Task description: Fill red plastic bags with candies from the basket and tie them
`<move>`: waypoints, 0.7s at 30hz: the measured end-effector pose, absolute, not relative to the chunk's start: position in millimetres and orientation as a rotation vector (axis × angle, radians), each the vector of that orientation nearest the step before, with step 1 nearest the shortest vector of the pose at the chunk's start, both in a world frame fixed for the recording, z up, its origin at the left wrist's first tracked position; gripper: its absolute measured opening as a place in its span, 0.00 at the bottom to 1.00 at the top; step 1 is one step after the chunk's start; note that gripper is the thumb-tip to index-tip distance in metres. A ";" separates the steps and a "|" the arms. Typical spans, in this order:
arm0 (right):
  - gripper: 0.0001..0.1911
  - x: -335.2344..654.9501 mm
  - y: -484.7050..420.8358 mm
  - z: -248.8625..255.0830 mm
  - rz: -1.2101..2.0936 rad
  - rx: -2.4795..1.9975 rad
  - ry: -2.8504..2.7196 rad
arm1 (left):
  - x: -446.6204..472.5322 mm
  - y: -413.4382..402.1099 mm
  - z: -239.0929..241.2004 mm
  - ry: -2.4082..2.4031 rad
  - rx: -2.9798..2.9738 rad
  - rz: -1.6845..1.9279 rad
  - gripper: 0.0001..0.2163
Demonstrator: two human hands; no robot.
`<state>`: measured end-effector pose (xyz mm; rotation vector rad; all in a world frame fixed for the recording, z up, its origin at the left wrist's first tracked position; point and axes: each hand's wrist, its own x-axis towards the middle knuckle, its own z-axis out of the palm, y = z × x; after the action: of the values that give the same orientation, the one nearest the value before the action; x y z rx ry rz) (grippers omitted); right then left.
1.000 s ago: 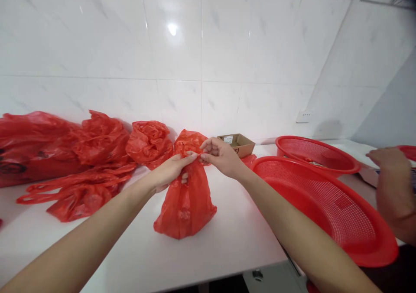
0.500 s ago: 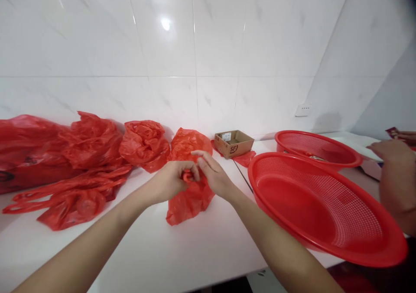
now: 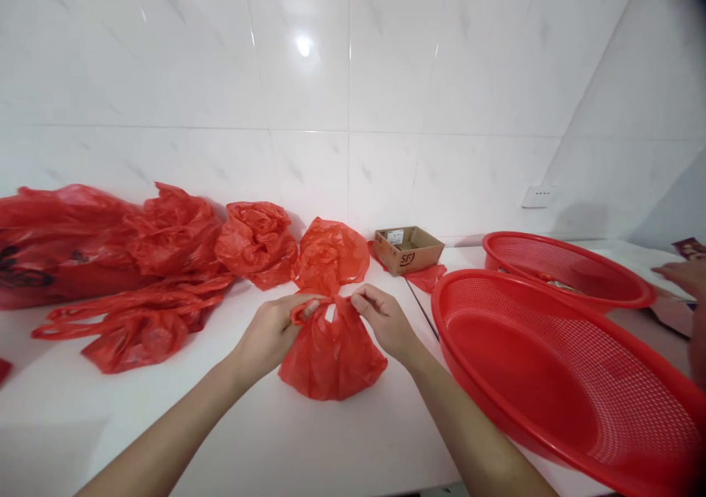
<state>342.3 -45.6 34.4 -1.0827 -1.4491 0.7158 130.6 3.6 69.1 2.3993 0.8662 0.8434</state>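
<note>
A small filled red plastic bag (image 3: 332, 357) sits on the white counter (image 3: 248, 438) in front of me. My left hand (image 3: 272, 333) pinches one handle of the bag at its top left. My right hand (image 3: 384, 322) pinches the other handle at the top right. The two handles are pulled apart over the bag's gathered mouth, with a small gap between them. Both hands are closed on the plastic.
Several crumpled red bags (image 3: 165, 262) lie along the tiled wall to the left and behind. A small open cardboard box (image 3: 409, 249) stands at the back. Two large red mesh baskets (image 3: 551, 379) fill the right side. Another person's hand (image 3: 681, 276) shows at the far right edge.
The bag was held up by its neck a second ago, then bunched low between my hands. Now it rests on the counter with its handles drawn apart.
</note>
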 end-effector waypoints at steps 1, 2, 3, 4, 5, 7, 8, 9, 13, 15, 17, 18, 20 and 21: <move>0.15 347.2 -46.8 29.9 0.704 -1.105 -1.405 | 119.4 3.4 61.7 0.938 2.359 0.849 0.16; 0.15 353.4 -47.5 23.9 0.707 -1.139 -1.353 | 107.3 3.1 52.4 1.020 2.314 0.864 0.17; 0.15 360.4 -47.2 16.5 0.711 -1.187 -1.305 | 95.0 2.4 41.6 1.104 2.263 0.885 0.17; 0.15 367.9 -46.1 8.1 0.714 -1.246 -1.265 | 83.4 1.1 30.0 1.186 2.206 0.904 0.18; 0.16 375.1 -43.9 -0.9 0.723 -1.303 -1.234 | 73.4 -1.0 18.5 1.238 2.156 0.901 0.18; 0.16 385.4 -37.2 -18.5 0.775 -1.378 -1.196 | 61.3 -7.1 -0.6 1.277 2.074 0.877 0.19; 0.16 387.2 -33.1 -25.8 0.820 -1.396 -1.174 | 59.9 -10.4 -7.0 1.276 2.041 0.866 0.19; 0.16 386.4 -29.1 -31.6 0.865 -1.409 -1.143 | 61.5 -13.3 -11.0 1.276 2.009 0.871 0.19; 0.14 361.6 -20.1 -39.0 0.813 -1.405 -1.070 | 87.4 -12.3 -11.8 1.243 1.986 1.036 0.18; 0.16 343.4 -22.0 -38.1 0.725 -1.401 -1.141 | 104.3 -3.0 -12.2 1.172 2.067 1.140 0.16; 0.20 328.1 -26.1 -38.7 0.666 -1.437 -1.255 | 120.0 9.6 -16.3 1.112 2.168 1.196 0.14; 0.22 323.0 -27.8 -39.8 0.647 -1.459 -1.308 | 126.8 16.2 -19.4 1.106 2.215 1.197 0.14; 0.21 320.2 -28.7 -42.9 0.633 -1.466 -1.378 | 137.2 28.0 -25.2 1.140 2.294 1.134 0.14; 0.19 322.7 -27.5 -44.3 0.641 -1.445 -1.389 | 140.5 32.7 -27.2 1.167 2.329 1.076 0.14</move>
<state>322.7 -27.5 -44.3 -1.4454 -1.3893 0.6407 140.5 32.7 -27.2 2.3288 1.1665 1.0763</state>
